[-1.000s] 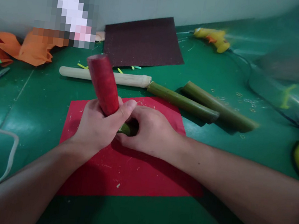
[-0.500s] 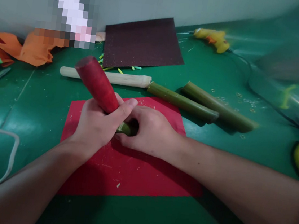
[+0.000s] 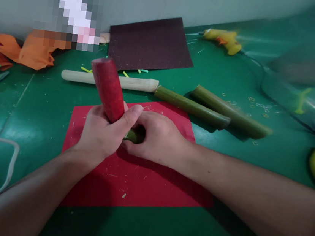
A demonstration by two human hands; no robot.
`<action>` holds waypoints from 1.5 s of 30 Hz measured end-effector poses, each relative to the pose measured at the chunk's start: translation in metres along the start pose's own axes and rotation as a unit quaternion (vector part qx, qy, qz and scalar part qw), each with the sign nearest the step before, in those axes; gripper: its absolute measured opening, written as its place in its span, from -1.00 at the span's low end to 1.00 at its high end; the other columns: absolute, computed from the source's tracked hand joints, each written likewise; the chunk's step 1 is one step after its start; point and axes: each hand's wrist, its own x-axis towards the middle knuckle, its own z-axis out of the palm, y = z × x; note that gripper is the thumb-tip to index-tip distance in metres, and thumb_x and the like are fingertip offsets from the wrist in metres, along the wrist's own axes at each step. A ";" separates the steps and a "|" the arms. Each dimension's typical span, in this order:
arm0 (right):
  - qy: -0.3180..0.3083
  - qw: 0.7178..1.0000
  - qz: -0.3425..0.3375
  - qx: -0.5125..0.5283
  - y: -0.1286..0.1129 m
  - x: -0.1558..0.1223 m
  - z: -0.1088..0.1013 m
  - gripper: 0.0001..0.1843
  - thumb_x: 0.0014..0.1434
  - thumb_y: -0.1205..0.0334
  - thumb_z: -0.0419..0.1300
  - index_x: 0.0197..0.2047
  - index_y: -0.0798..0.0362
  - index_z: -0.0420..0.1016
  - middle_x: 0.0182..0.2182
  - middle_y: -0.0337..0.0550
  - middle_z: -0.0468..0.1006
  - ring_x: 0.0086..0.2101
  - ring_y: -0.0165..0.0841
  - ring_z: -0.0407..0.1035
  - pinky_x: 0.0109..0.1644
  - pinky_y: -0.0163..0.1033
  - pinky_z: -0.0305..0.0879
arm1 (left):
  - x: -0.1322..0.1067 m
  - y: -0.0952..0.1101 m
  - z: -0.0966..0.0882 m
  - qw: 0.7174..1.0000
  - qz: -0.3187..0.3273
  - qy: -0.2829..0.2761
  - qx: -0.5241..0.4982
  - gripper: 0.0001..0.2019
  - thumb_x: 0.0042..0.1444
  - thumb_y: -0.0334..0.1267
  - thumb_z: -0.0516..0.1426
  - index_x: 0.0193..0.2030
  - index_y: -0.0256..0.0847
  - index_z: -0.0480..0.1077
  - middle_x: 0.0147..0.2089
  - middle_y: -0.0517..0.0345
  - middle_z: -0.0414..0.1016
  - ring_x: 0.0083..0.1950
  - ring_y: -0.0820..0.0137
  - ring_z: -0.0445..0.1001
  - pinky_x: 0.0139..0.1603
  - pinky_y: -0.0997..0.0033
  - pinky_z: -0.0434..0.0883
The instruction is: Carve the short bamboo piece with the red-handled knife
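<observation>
Snugly, left hand [image 3: 100,130] curled round the low end of a tilted red rod [image 3: 108,89] | right hand [image 3: 162,137] wrapped round green tube [image 3: 133,136] | tube over red paper [image 3: 140,186], nearer its far edge

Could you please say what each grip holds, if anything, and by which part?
The left grip holds the red cylinder low down; the right grip curls round a green piece, whose held part is mostly hidden.
</observation>
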 end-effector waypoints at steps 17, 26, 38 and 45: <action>0.001 1.000 -0.008 0.000 0.001 0.000 0.000 -0.80 -0.08 0.21 0.30 -0.35 0.04 0.41 -0.42 -0.26 0.50 -0.39 -0.40 0.32 -0.34 -0.27 0.13 | 0.001 -0.005 0.004 0.999 0.012 0.026 -0.043 -0.63 0.16 -0.04 0.26 -0.56 -0.15 0.32 -0.57 0.26 0.38 -0.49 0.48 0.41 -0.44 0.49 0.43; 0.001 1.000 -0.005 0.003 0.001 0.000 0.001 -0.79 -0.08 0.20 0.32 -0.36 0.05 0.41 -0.43 -0.26 0.49 -0.40 -0.41 0.31 -0.35 -0.27 0.14 | 0.001 -0.005 0.003 0.999 0.029 0.034 0.001 -0.66 0.17 -0.07 0.27 -0.55 -0.15 0.37 -0.57 0.27 0.44 -0.50 0.49 0.45 -0.45 0.53 0.44; 0.003 1.000 -0.007 -0.007 0.002 -0.001 0.002 -0.76 -0.07 0.20 0.37 -0.32 0.05 0.44 -0.42 -0.27 0.51 -0.42 -0.42 0.30 -0.35 -0.27 0.10 | 0.005 0.000 -0.001 1.000 -0.020 -0.003 0.021 -0.55 0.15 0.08 0.24 -0.61 -0.18 0.39 -0.60 0.21 0.41 -0.52 0.48 0.39 -0.55 0.52 0.36; -0.006 1.000 -0.013 0.004 0.002 -0.001 0.002 -0.78 -0.05 0.21 0.35 -0.32 0.07 0.47 -0.40 -0.25 0.52 -0.39 -0.41 0.32 -0.34 -0.27 0.13 | 0.004 -0.003 0.002 0.999 -0.026 0.013 -0.023 -0.52 0.13 0.08 0.26 -0.64 -0.17 0.30 -0.62 0.25 0.28 -0.55 0.52 0.29 -0.56 0.53 0.32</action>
